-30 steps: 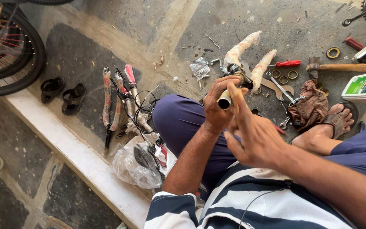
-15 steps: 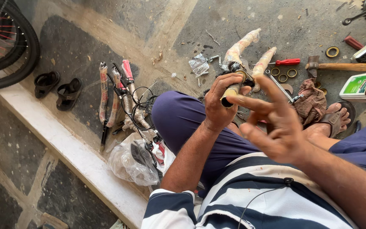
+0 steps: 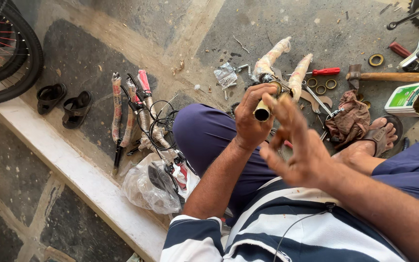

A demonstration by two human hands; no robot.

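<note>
My left hand (image 3: pixel 251 116) grips a short metal tube (image 3: pixel 262 112), the upper stem of a wrapped bicycle fork (image 3: pixel 287 68) whose two legs point away across the floor. The tube's open end faces the camera. My right hand (image 3: pixel 297 145) hovers just right of the tube with fingers spread, a fingertip touching near its top, holding nothing that I can see. Both hands are above my bent left knee in blue trousers.
On the floor lie wrapped handlebars with cables (image 3: pixel 136 116), a plastic bag of parts (image 3: pixel 149 187), sandals (image 3: pixel 64 102), a bicycle wheel (image 3: pixel 6 53), a red screwdriver (image 3: pixel 325 72), a hammer (image 3: pixel 386 76), metal rings (image 3: pixel 321 86), a brown rag (image 3: pixel 349 119) and a green-white container (image 3: pixel 413 97). A stone step edge runs at left.
My right hand has drawn back from the tube's top and opened its fingers. My left hand keeps hold of the tube. The view has shifted slightly.
</note>
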